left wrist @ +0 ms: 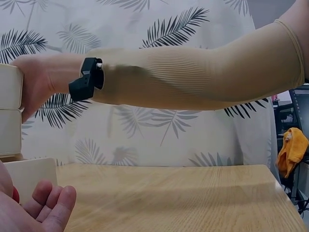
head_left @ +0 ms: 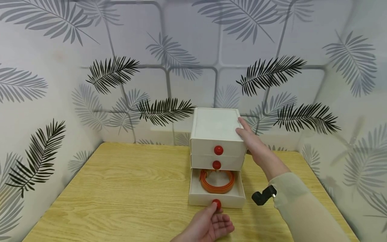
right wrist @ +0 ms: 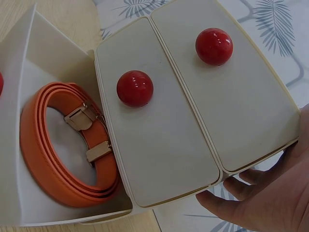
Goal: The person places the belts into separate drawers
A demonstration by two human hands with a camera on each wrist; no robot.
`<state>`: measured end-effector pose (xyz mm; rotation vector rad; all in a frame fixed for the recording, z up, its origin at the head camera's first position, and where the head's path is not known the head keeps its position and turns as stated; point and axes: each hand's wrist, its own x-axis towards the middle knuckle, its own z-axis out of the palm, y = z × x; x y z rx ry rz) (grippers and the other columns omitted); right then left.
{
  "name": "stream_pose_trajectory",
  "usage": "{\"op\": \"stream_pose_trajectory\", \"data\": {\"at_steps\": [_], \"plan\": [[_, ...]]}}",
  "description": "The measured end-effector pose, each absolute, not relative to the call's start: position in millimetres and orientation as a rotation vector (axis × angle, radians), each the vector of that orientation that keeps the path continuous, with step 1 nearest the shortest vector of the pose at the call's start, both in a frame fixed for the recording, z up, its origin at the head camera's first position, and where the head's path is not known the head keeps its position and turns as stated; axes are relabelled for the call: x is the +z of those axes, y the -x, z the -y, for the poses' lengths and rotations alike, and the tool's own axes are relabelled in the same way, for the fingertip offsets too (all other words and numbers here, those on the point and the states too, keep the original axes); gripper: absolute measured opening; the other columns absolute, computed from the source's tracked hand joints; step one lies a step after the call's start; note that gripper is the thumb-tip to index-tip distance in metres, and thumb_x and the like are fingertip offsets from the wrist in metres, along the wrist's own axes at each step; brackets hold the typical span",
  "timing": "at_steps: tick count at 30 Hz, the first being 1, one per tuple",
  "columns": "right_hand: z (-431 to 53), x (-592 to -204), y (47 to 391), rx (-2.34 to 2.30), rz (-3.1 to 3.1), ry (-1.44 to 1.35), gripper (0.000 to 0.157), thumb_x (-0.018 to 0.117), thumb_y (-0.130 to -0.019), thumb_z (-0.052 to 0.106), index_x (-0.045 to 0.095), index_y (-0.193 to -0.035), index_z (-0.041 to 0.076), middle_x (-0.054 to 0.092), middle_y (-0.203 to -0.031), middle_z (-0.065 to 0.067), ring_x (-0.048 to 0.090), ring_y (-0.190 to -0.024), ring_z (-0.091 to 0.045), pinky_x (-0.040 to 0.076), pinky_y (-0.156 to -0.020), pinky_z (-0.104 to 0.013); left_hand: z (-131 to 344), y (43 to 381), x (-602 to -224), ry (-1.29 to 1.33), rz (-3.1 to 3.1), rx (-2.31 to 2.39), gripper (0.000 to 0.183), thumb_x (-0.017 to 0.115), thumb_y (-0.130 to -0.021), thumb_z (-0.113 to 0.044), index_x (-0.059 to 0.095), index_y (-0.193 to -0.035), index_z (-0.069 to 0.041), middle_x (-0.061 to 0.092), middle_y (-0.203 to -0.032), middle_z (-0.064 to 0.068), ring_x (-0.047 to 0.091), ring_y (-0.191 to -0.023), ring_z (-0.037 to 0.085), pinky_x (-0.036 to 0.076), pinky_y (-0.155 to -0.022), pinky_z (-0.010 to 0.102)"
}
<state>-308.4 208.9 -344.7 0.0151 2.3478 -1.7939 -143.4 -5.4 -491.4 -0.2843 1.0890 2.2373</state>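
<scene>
A white drawer box (head_left: 217,124) with three stacked drawers stands on the table. Its bottom drawer (head_left: 225,200) is pulled out, and a coiled orange belt (head_left: 217,189) lies inside; the right wrist view shows the gold-coloured buckle (right wrist: 81,118). At the front, my left hand (head_left: 208,225) pinches the bottom drawer's red knob (head_left: 216,203) between thumb and index finger, the other fingers loosely bent. My right hand (head_left: 254,143) rests against the box's right side and top edge with fingers extended. The upper two drawers are closed, with red knobs (right wrist: 214,46) on their fronts.
The wooden table (head_left: 127,188) extends to the left of the box. Behind it hangs a pale cloth (head_left: 190,87) with a leaf print. A yellow cloth item (left wrist: 292,150) hangs beyond the table's edge in the left wrist view.
</scene>
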Motion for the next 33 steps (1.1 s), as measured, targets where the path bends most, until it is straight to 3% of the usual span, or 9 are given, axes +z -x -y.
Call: {"op": "stream_pose_trajectory", "data": {"at_steps": [33], "plan": [[-207.5, -344.6, 308.3, -1.795, -2.350, -0.037, 0.069, 0.034, -0.118, 0.040, -0.003, -0.177, 0.044, -0.008, -0.185, -0.006, 0.004, -0.168, -0.039, 0.015, -0.130, -0.071, -5.5, 175.8, -493.7, 0.274, -1.117, 2.307, 0.034, 0.046, -0.121, -0.030, 0.054, -0.122, 0.003, 0.071, -0.103, 0.014, 0.073, -0.096, 0.026, 0.062, -0.102, 0.048]]}}
